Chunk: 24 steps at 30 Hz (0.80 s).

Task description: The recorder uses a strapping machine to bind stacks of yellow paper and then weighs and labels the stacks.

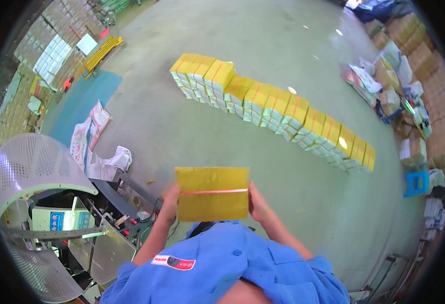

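Between both hands, in front of my chest, is a strapped bundle (212, 206) with a flat yellow-brown cardboard top and a pink strap across its middle. My left hand (170, 197) grips its left side, and my right hand (256, 201) its right side. Most of my fingers are hidden behind its edges. Beyond it on the floor stands a long slanting row of similar bundles (255, 97), white on the sides with yellow tops and pink straps, stacked several high. The stack at the row's far left end is taller than the middle.
At my left stands a machine with perforated metal covers (40, 162). White sacks (88, 134) lie beyond it, near a yellow trolley (101, 57). A blue stool (416, 183) stands at the right, by piled boxes (412, 152). Grey floor (182, 131) lies between me and the row.
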Each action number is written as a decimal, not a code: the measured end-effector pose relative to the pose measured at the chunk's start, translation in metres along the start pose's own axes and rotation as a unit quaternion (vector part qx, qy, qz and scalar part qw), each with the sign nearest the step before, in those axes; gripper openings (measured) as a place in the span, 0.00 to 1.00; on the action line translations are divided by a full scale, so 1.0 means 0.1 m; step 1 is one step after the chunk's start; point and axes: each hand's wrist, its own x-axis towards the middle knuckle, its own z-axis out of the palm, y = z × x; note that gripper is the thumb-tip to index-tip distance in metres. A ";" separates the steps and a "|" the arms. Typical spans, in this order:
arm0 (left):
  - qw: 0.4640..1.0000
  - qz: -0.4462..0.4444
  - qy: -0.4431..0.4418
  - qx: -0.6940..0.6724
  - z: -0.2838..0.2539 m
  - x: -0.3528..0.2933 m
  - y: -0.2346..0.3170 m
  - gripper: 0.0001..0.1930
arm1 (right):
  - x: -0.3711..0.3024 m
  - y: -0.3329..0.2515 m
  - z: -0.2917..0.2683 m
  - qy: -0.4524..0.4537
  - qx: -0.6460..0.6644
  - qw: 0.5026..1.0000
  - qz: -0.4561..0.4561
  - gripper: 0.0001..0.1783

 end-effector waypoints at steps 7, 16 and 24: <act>0.994 -0.003 -0.038 0.107 0.60 1.75 0.54 0.31 | 1.14 -1.67 -0.12 -0.018 -0.182 0.982 -0.055 0.34; 0.977 -0.162 -0.090 0.101 1.17 4.09 0.88 0.35 | 3.03 -3.82 -0.52 -0.057 -0.312 0.947 0.056 0.33; 0.965 -0.235 0.047 -0.108 1.45 6.28 0.64 0.33 | 5.47 -5.16 -0.68 -0.037 -0.486 0.860 0.149 0.33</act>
